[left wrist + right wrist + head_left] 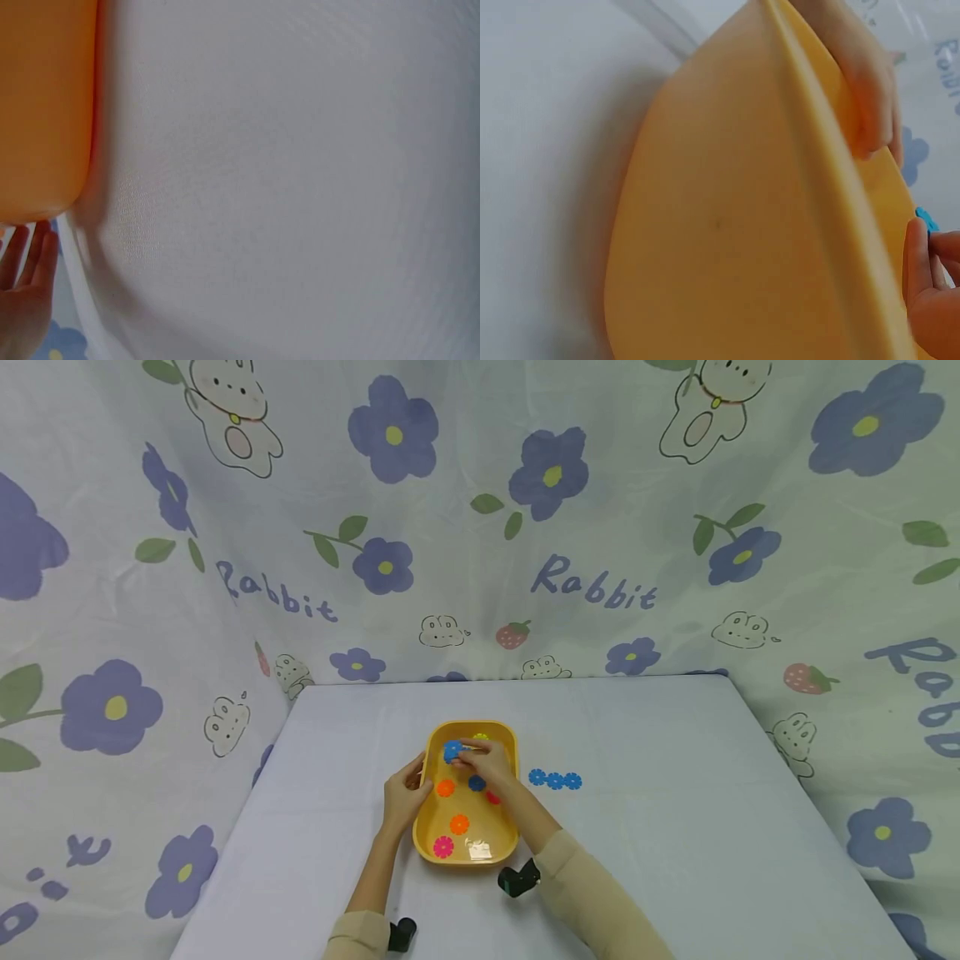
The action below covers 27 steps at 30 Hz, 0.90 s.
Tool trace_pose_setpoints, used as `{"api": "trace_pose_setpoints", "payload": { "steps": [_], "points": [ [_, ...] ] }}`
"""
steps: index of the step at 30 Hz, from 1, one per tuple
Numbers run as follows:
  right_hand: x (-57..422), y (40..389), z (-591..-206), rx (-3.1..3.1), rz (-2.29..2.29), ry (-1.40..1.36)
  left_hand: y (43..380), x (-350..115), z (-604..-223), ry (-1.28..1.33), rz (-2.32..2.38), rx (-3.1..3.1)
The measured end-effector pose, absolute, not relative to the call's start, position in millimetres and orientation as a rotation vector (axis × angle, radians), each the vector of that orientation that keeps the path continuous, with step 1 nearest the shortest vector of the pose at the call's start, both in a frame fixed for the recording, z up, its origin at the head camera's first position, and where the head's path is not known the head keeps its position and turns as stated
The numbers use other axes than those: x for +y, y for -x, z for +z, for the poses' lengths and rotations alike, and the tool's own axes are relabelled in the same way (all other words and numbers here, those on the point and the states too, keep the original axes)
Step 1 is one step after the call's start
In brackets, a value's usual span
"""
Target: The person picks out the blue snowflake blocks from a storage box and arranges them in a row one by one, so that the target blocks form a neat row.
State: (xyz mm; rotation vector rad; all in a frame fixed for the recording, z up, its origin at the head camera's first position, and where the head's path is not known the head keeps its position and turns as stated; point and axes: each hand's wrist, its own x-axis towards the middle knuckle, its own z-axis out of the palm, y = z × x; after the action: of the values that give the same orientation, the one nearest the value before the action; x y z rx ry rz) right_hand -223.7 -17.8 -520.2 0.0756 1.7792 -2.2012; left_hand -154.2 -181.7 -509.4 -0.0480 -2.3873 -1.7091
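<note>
on the white table point(652, 843), near its middle, stands a yellow tray point(491, 827), longer from front to back than across. at its left side the left hand point(405, 793) holds the wall, thumb over the rim and fingers against the outside. above the tray's far half the right hand point(487, 762) has a narrow grip, thumb and fingertips pinching a light blue flower piece point(452, 750); whether that is one piece or two joined i cannot tell

inside the tray lie two orange pieces point(459, 824), one nearer the middle and one nearer the front, a pink piece point(443, 847) in the near left corner, a dark blue piece point(476, 783) close to the middle, a reddish piece point(493, 797) partly covered by the right arm, and a yellow-green piece point(481, 737) partly hidden behind the right hand. just to the right of the tray, a row of three light blue pieces point(555, 780) rests on the table, touching end to end. behind hangs a pale cloth point(465, 535) printed with purple flowers, rabbits and strawberries
</note>
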Motion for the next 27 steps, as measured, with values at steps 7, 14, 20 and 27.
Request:
{"api": "trace_pose_setpoints", "payload": {
  "steps": [7, 14, 20, 27],
  "points": [
    [2, 222, -508, 1.746, -2.230, -0.052, 154, -182, -509, 0.040, -1.710, -2.364],
    [21, 217, -501, 1.754, -2.237, -0.015, 165, -187, -536, -0.010, -1.661, -2.386],
    [38, 212, -498, 1.773, -2.235, -0.033, 168, -189, -545, -0.021, -1.660, -2.370],
    [65, 210, -496, 1.858, -2.225, -0.023, 168, -189, -545, -0.033, -1.683, -2.371]
  ]
}}
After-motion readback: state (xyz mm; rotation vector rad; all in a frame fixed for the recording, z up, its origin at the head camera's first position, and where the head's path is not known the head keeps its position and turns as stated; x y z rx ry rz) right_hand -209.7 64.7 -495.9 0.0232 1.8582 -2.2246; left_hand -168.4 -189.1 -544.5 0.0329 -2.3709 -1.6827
